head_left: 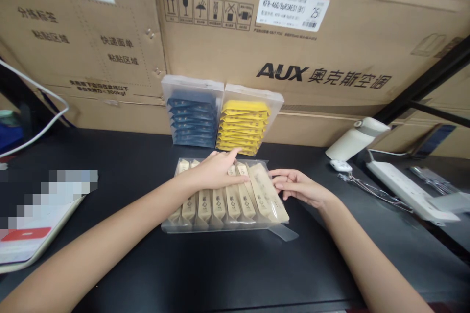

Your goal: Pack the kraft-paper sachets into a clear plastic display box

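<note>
A clear plastic box (pixel 220 227) lies on the black table, filled with a row of several beige packets (pixel 218 205) printed with dark characters. The rightmost packet (pixel 266 190) leans over toward the box's right end. My left hand (pixel 216 168) rests across the tops of the packets, thumb and forefinger spread apart. At the right end of the box, my right hand (pixel 299 188) has its fingertips against or close beside that leaning packet, with fingers loosely bent and apart. A clear flap (pixel 284 232) sticks out at the box's lower right corner.
Behind stand two clear boxes, one with blue packets (pixel 193 120), one with yellow packets (pixel 244 124), before large cardboard cartons (pixel 213 58). To the right are a white bottle (pixel 356 139), a power strip (pixel 407 190) and a small white fob (pixel 340 165). A device (pixel 27 249), partly blurred out, lies left.
</note>
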`<state>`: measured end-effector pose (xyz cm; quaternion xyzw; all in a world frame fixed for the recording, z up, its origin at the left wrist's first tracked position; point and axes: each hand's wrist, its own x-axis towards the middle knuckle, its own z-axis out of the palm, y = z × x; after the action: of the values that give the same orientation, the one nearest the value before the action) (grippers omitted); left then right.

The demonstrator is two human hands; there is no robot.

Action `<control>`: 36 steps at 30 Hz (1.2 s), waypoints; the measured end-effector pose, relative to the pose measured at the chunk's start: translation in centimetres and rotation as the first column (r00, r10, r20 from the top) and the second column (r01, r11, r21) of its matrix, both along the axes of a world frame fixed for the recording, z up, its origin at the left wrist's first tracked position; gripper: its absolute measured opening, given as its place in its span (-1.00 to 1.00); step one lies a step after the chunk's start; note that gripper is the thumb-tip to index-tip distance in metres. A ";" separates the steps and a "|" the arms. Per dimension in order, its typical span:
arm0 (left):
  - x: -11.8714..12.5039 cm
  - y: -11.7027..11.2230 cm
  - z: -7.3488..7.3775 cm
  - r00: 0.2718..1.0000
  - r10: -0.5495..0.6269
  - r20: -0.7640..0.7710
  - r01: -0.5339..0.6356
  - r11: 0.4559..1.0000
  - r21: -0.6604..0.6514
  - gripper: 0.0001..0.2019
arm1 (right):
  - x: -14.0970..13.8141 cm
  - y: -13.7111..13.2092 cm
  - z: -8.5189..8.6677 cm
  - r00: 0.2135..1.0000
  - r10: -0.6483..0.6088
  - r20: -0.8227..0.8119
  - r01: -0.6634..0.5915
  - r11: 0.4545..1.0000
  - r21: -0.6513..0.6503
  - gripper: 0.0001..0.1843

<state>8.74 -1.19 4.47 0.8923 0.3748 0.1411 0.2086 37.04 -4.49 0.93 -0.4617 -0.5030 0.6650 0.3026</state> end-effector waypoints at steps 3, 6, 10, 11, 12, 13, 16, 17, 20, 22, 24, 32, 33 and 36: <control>0.0 0.0 0.0 1.000 0.000 0.000 0.000 1.000 0.003 -0.16 | -0.1 0.0 -0.2 0.999 0.034 -0.007 -0.034 0.999 0.002 -0.56; 0.0 0.1 -0.1 1.000 -0.001 0.003 0.001 1.000 0.007 -0.17 | -0.3 0.0 -0.2 0.998 0.058 -0.013 -0.058 0.998 -0.001 -0.59; 0.0 0.1 -0.2 1.000 -0.001 0.009 0.001 1.000 0.008 -0.16 | -0.8 -0.2 -0.1 0.996 0.081 -0.035 -0.081 0.997 -0.011 -0.66; 0.0 0.1 -0.2 1.000 -0.001 0.008 0.001 1.000 0.007 -0.16 | -0.9 -0.2 0.0 0.996 0.086 -0.040 -0.086 0.996 -0.012 -0.68; 0.0 0.1 -0.2 1.000 -0.001 0.008 0.001 1.000 0.005 -0.16 | -1.0 -0.3 0.0 0.995 0.090 -0.045 -0.091 0.996 -0.013 -0.69; 0.0 0.1 -0.2 1.000 -0.001 0.008 0.001 1.000 0.005 -0.17 | -1.1 -0.3 0.0 0.995 0.092 -0.049 -0.093 0.996 -0.016 -0.70; -0.1 0.0 -0.1 1.000 -0.002 0.011 0.002 1.000 0.007 -0.18 | -1.2 -0.3 -0.2 0.994 0.074 -0.074 -0.076 0.997 -0.028 -0.68; -0.1 0.0 -0.1 1.000 -0.002 0.011 0.001 1.000 0.006 -0.18 | -1.2 -0.3 -0.3 0.994 0.067 -0.084 -0.070 0.997 -0.032 -0.67; -0.1 0.0 0.0 1.000 0.000 0.008 0.000 1.000 -0.002 -0.18 | -1.3 -0.3 -0.5 0.993 0.068 -0.100 -0.072 0.997 -0.030 -0.66; -0.1 0.0 0.0 1.000 0.000 0.007 0.000 1.000 -0.005 -0.19 | -1.3 -0.3 -0.5 0.990 0.093 -0.107 -0.096 0.995 -0.024 -0.66; -0.1 0.0 0.0 1.000 -0.005 0.008 0.005 1.000 -0.006 -0.19 | -1.4 -0.4 -0.4 0.987 0.119 -0.112 -0.122 0.992 -0.021 -0.66; -0.1 0.1 -0.1 1.000 -0.018 0.009 0.018 1.000 0.008 -0.20 | -1.3 -0.6 -0.3 0.969 0.168 -0.178 -0.177 0.984 -0.034 -0.57; -0.1 0.1 -0.1 1.000 -0.019 0.008 0.019 1.000 0.007 -0.20 | -1.2 -0.6 -0.3 0.967 0.173 -0.189 -0.182 0.983 -0.032 -0.56; -0.1 0.1 -0.1 1.000 -0.016 0.011 0.016 1.000 0.000 -0.19 | -1.0 -0.6 -0.3 0.963 0.186 -0.197 -0.194 0.981 -0.023 -0.53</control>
<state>8.66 -1.13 4.40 0.8946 0.3663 0.1441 0.2117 36.05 -5.11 0.66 -0.3506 -0.4988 0.7433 0.2752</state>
